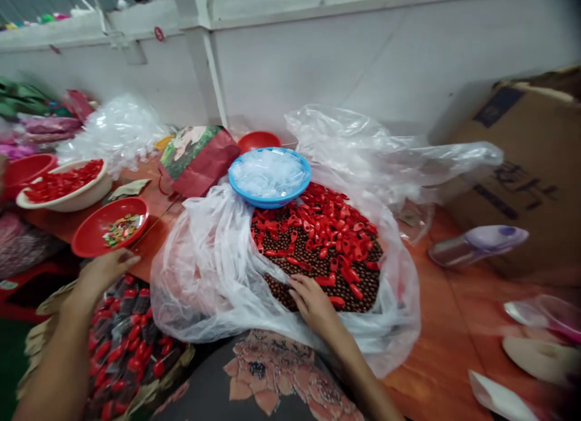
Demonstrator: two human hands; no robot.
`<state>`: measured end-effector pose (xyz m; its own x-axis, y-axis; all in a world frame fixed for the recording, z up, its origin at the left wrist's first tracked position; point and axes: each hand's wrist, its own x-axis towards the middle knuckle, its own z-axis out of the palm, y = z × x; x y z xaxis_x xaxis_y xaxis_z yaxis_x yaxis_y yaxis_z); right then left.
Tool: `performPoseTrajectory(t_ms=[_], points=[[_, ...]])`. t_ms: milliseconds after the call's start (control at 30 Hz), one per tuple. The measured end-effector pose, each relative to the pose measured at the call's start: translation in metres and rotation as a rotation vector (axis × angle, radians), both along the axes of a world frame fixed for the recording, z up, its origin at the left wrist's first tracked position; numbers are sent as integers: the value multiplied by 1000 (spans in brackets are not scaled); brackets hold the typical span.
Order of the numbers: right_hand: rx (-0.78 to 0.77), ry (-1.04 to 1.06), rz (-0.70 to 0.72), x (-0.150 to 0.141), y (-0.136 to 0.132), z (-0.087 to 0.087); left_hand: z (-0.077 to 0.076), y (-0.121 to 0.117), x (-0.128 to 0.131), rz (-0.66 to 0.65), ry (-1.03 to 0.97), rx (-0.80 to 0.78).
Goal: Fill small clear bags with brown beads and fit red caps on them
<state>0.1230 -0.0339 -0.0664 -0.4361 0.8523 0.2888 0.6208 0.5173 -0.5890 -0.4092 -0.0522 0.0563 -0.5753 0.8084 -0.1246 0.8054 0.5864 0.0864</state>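
My left hand [103,271] is over the near edge of a red bowl [80,236] holding small colourful pieces, its fingers stretched out with nothing visible in them. Below it, an open sack is full of wrapped red-and-dark pieces [131,342]. My right hand [313,303] rests at the near edge of a pile of small brown beads [279,288], fingers loosely extended and slightly apart. Red plastic spoon-like pieces [331,227] lie scattered over the beads. A clear plastic bag [195,276] lies open around the pile, its folds close to my right fingertips.
A blue bowl [236,188] of clear plastic pieces stands behind the beads. At left are a white basin [86,194] of red pieces and a red gift bag [204,170]. A purple-lidded bottle [476,245] lies at right before a cardboard box [512,167].
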Motion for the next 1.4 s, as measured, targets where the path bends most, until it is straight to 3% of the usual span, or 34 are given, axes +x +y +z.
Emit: performPoseTrajectory(t_ms=[67, 167, 233, 300, 400, 467, 567, 667, 767, 867, 1000, 1067, 1133, 1233, 1300, 1400], points=[[34, -69, -54, 4, 17, 5, 24, 38, 38, -212, -26, 218], [69, -208, -112, 1, 38, 6, 39, 110, 116, -545, -161, 527], [81, -281, -102, -5, 45, 3, 38, 163, 169, -724, -212, 594], [69, -319, -76, -9, 47, 0, 31, 215, 217, -839, -215, 529], [12, -334, -99, -7, 45, -3, 16, 276, 275, -882, -179, 388], [-17, -337, -175, 0, 43, -3, 5, 303, 305, -862, -186, 348], [-47, -329, -306, 18, 43, -2, -10, 327, 334, -804, -202, 306], [-33, -269, -402, 35, 43, -1, -21, 339, 342, -736, -194, 311], [11, -158, -453, 47, 43, -2, -24, 343, 331, -719, -182, 389], [15, -55, -493, 52, 41, -3, -18, 334, 311, -738, -246, 536], [-9, -11, -531, 57, 39, -1, -11, 282, 299, -796, -546, 673], [-18, -4, -559, 59, 38, 1, -20, 239, 303, -835, -710, 563], [-29, -11, -559, 60, 37, 3, -37, 193, 312, -861, -833, 353], [-29, -78, -463, 57, 36, 6, -69, 140, 327, -853, -834, 51], [-43, -152, -364, 54, 36, 8, -84, 124, 338, -832, -754, -80], [-79, -274, -274, 53, 35, 9, -92, 127, 355, -832, -695, -187]])
